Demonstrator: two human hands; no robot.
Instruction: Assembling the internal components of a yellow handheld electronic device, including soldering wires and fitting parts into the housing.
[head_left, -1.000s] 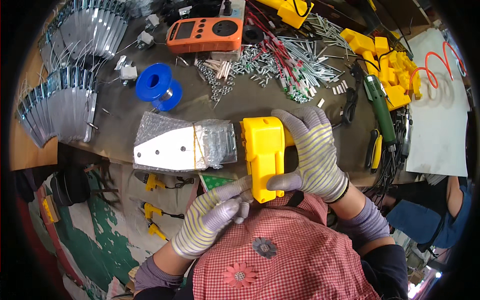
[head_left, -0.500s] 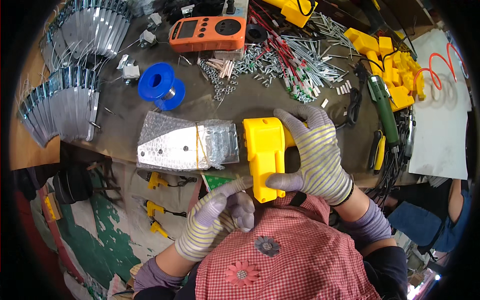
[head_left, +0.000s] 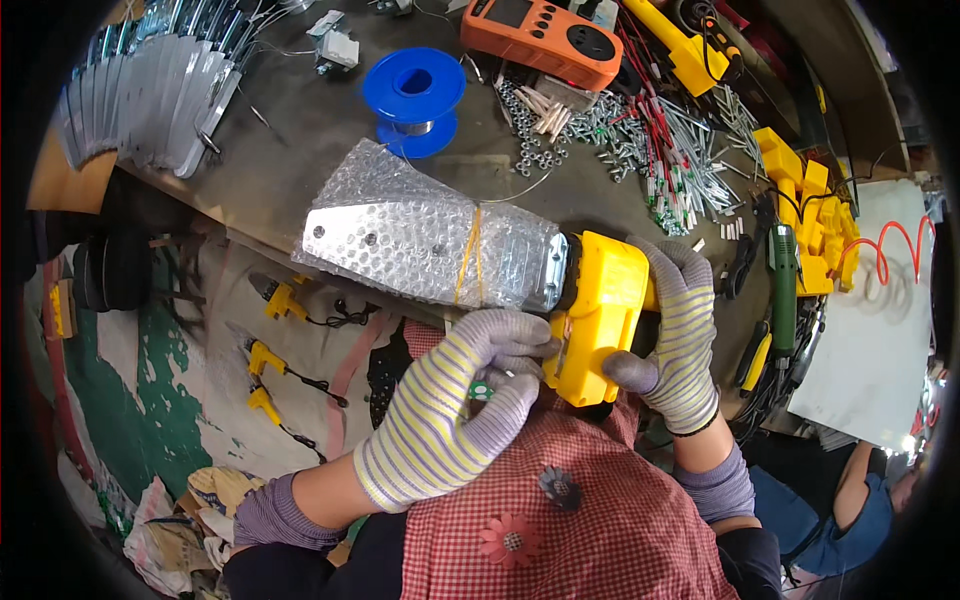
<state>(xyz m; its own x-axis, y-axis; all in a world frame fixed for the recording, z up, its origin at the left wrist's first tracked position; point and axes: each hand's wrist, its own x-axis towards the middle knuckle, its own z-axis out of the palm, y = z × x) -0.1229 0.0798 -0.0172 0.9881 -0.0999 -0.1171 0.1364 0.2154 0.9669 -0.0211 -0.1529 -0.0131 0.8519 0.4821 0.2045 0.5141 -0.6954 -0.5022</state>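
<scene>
My right hand (head_left: 682,335), in a striped knit glove, is closed round a yellow plastic tool housing (head_left: 603,320), its thumb pressed on the housing's near part. Close by the housing's left edge is my left hand (head_left: 455,400), gloved the same way, fingers curled and thumb bent towards them. A tiny pale bit shows between its fingertips, too small to name. Against the housing's far left side lies a metal piece in bubble wrap (head_left: 400,235), held by a yellow rubber band (head_left: 469,255). Whether it is joined to the housing I cannot tell.
Beyond stand a blue solder spool (head_left: 415,82) and an orange meter (head_left: 545,40). Screws (head_left: 600,130), red wires (head_left: 660,150) and yellow housings (head_left: 815,205) lie to the right, near a green electric screwdriver (head_left: 783,290). Metal blades (head_left: 185,95) are fanned out at the left.
The view has shifted. The housing has tilted, and its far end now meets the wrapped piece. My left hand has come up, fingers curled beside the housing's left edge.
</scene>
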